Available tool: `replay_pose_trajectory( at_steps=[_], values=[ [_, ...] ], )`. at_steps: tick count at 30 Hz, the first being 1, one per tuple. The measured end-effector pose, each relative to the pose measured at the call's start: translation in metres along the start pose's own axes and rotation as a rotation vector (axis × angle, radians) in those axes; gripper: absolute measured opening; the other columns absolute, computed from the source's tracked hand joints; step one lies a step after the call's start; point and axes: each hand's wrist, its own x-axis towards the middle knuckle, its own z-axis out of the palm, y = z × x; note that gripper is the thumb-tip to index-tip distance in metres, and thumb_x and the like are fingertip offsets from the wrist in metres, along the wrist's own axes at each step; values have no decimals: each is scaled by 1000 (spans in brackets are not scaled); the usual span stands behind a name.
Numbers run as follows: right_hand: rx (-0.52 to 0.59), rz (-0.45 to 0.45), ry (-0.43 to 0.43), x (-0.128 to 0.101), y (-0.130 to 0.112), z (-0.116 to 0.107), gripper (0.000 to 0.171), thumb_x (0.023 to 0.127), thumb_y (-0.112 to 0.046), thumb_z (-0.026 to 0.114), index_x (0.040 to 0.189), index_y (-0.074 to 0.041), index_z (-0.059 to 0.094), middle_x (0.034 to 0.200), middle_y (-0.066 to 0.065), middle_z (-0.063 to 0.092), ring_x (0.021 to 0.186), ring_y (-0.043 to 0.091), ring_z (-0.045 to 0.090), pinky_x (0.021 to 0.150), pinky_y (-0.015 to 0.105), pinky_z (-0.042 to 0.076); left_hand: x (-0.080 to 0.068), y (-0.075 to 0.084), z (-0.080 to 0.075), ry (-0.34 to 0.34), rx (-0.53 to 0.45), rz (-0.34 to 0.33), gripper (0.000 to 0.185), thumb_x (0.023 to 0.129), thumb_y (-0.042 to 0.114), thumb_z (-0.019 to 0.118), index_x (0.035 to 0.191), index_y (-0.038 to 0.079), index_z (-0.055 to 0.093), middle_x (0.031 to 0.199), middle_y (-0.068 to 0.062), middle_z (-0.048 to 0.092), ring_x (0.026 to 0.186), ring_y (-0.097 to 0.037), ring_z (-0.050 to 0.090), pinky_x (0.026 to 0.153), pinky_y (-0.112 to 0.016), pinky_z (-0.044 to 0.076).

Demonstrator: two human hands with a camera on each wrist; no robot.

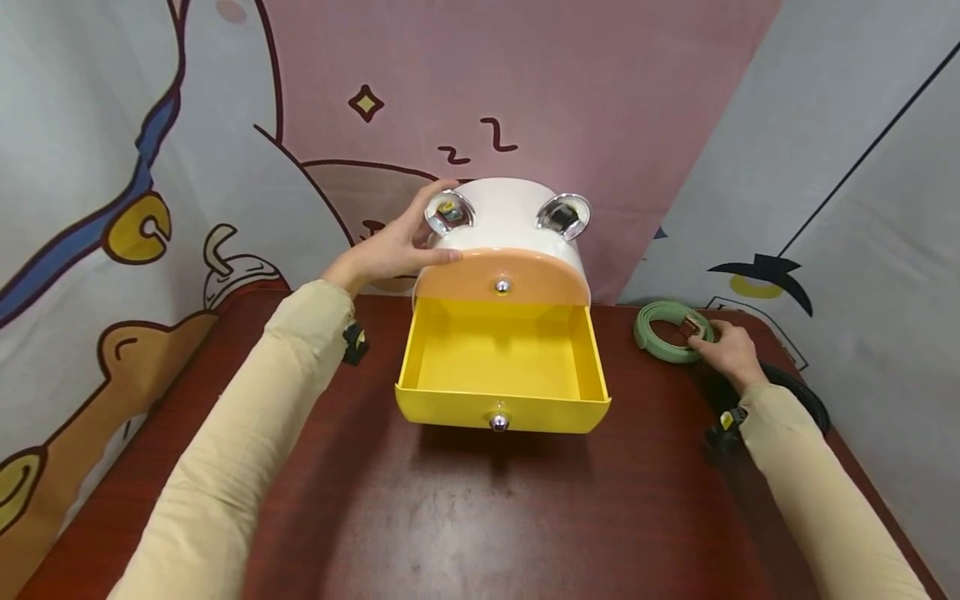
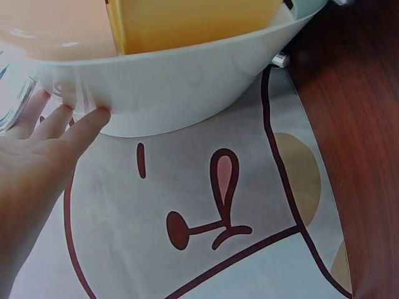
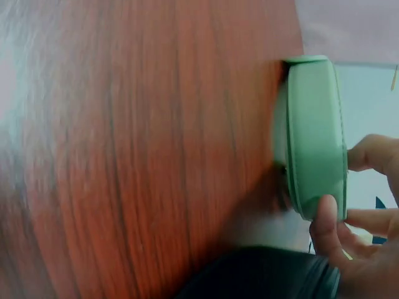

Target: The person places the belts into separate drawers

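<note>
A white drawer box (image 1: 506, 221) with two shiny round eyes stands at the back of the table. Its lower yellow drawer (image 1: 498, 408) is pulled out and holds nothing; the upper orange drawer (image 1: 465, 279) is closed. With its fingers spread, my left hand (image 1: 390, 246) rests on the box's left side, thumb on the upper front edge. The left wrist view shows fingertips (image 2: 100, 115) touching the white wall. At the right, my right hand (image 1: 727, 354) pinches a coiled green belt (image 1: 651, 333) with a metal buckle by its edge. The right wrist view shows the thumb on the coil (image 3: 315, 137).
A black coiled thing (image 1: 806, 396), perhaps another belt, lies by the right forearm, partly hidden. A printed cloth (image 1: 562, 75) hangs behind and beside the dark red table (image 1: 480, 533). Both drawers have round metal knobs (image 1: 498, 422).
</note>
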Motion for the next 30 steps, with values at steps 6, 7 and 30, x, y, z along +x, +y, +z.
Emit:
replay_pose_trajectory(
  at_steps=[6, 7, 30],
  values=[
    [22, -30, -86, -1, -7, 3, 68, 97, -28, 51, 142, 17, 25, 107, 36, 54, 88, 41, 58, 77, 50, 44, 2, -1, 2, -8, -44, 33, 90, 89, 15, 72, 151, 33, 10, 152, -1, 23, 134, -28, 37, 105, -41, 35],
    [13, -37, -93, -1, -8, 3, 69, 98, -29, 51, 142, 16, 24, 108, 36, 54, 85, 38, 61, 76, 47, 45, 3, 0, 2, -10, -52, 38, 89, 89, 14, 72, 151, 33, 10, 152, -1, 24, 133, -27, 38, 104, -40, 36],
    [138, -35, -40, -9, -14, 10, 55, 92, -18, 64, 134, 13, 45, 120, 38, 52, 76, 28, 70, 68, 32, 53, -1, 0, 2, 9, -59, 18, 89, 88, 15, 72, 151, 33, 11, 151, 0, 26, 135, -25, 36, 103, -38, 37]
  ],
)
